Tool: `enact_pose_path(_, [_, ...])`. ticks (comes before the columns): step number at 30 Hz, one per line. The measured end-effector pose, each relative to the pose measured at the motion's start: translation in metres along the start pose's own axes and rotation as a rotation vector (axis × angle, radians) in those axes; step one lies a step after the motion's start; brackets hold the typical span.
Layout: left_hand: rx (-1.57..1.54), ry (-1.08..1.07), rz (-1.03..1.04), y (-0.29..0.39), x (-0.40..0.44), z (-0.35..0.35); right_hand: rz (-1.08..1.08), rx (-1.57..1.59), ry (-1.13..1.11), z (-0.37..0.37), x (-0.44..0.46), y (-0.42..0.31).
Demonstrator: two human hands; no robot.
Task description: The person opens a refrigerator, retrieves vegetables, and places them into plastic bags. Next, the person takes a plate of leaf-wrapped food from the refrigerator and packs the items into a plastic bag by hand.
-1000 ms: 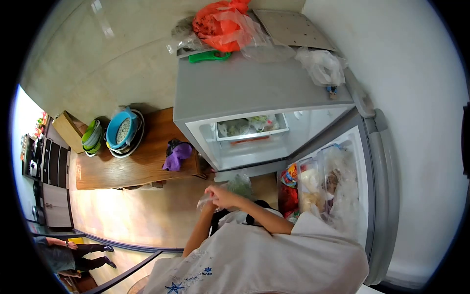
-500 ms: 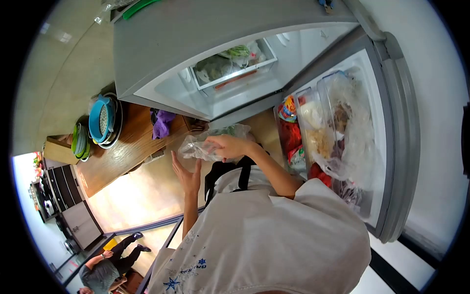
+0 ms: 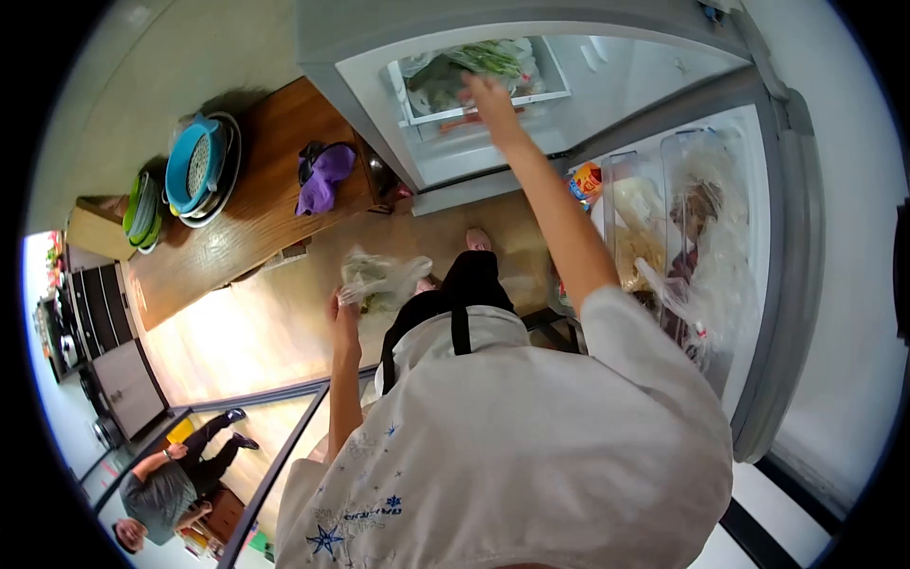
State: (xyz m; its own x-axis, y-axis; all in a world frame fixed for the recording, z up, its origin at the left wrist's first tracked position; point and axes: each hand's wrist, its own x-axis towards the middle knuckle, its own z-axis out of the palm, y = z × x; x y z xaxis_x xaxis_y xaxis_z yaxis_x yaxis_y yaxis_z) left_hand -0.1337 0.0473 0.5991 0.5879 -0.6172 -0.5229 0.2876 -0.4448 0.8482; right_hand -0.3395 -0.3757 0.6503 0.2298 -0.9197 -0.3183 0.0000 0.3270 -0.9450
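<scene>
My left hand is closed on a clear plastic bag with something green inside it, held low in front of me. My right hand reaches into the open refrigerator, over the front edge of a white-rimmed drawer. Motion blurs its fingers, so their grip cannot be made out. Inside the drawer lie green vegetables in clear bags.
At right, the open refrigerator door carries shelves of bagged food. A wooden table on the left holds a blue strainer, green baskets and a purple cloth item. Another person is at lower left.
My right hand has let go of the plastic bag and moved up to the refrigerator drawer. My left hand, open before, now grips the bag. The view has shifted slightly.
</scene>
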Motion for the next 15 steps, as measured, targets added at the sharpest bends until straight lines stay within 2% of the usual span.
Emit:
enact_pose_path(2, [-0.041, 0.135, -0.023, -0.018, -0.015, -0.005, -0.078, -0.394, 0.225, 0.031, 0.079, -0.001])
enact_pose_path(4, [-0.076, 0.328, -0.038, -0.027, -0.031, -0.006, -0.198, -0.665, 0.333, 0.05, 0.134, 0.017])
enact_pose_path(5, [-0.076, 0.135, -0.006, -0.021, -0.042, -0.018, -0.174, -0.701, 0.323, 0.054, 0.138, 0.019])
enact_pose_path(7, [-0.092, 0.225, -0.016, -0.027, -0.057, -0.025, -0.13, -0.769, 0.303, 0.064, 0.148, 0.017])
enact_pose_path(8, [-0.101, 0.27, -0.019, -0.028, -0.063, -0.027, -0.117, -0.633, 0.35, 0.066, 0.156, 0.023])
enact_pose_path(10, [-0.075, 0.223, -0.009, -0.018, -0.081, -0.036, -0.083, -0.364, 0.435, 0.062, 0.166, 0.045])
enact_pose_path(12, [-0.089, 0.245, -0.026, -0.028, -0.087, -0.052, -0.281, -0.186, 0.452, 0.049, 0.161, 0.066])
enact_pose_path(15, [-0.199, 0.302, -0.061, -0.045, -0.087, -0.071, -0.506, 0.062, 0.187, 0.011, 0.122, 0.075])
